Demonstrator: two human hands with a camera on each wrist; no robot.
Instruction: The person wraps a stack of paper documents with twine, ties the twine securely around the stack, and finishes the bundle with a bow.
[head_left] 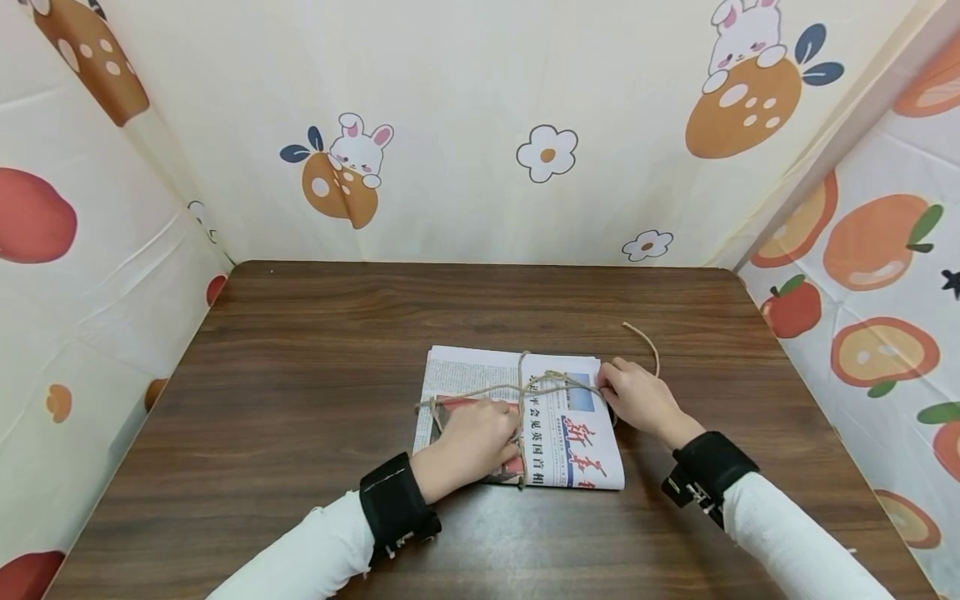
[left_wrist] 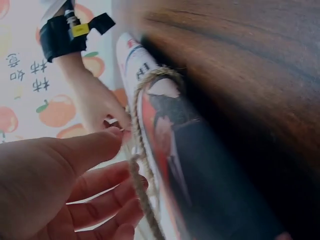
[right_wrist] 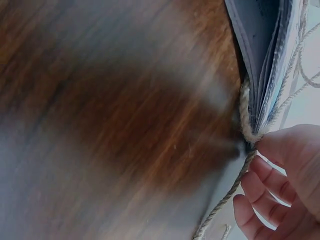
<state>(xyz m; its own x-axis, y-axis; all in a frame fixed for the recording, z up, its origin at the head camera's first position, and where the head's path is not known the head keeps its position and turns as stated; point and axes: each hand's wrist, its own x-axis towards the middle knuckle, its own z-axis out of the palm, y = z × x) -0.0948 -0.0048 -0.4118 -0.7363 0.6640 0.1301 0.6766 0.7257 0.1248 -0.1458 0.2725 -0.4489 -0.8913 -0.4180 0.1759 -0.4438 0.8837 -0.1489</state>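
Observation:
A folded stack of newspapers [head_left: 600, 454] lies on the table, wound crosswise with jute twine [head_left: 521, 429]. My left hand [head_left: 476, 437] is over the stack's left half. In the left wrist view, its thumb and forefinger pinch at the twine [left_wrist: 137, 122] near the crossing, while a loose strand passes in front of the other fingers. At the stack's right edge my right hand [head_left: 641, 396] pinches the twine [right_wrist: 252, 137] where it bends round the folded pages. From there a free length of twine [head_left: 648, 343] curls out past the hand.
The brown wooden table [head_left: 300, 375] extends on all sides of the stack. A patterned cloth wall [head_left: 465, 167] rises along its back edge, with printed fabric [head_left: 847, 325] at the right and left sides. Both wrists wear black bands [head_left: 397, 500].

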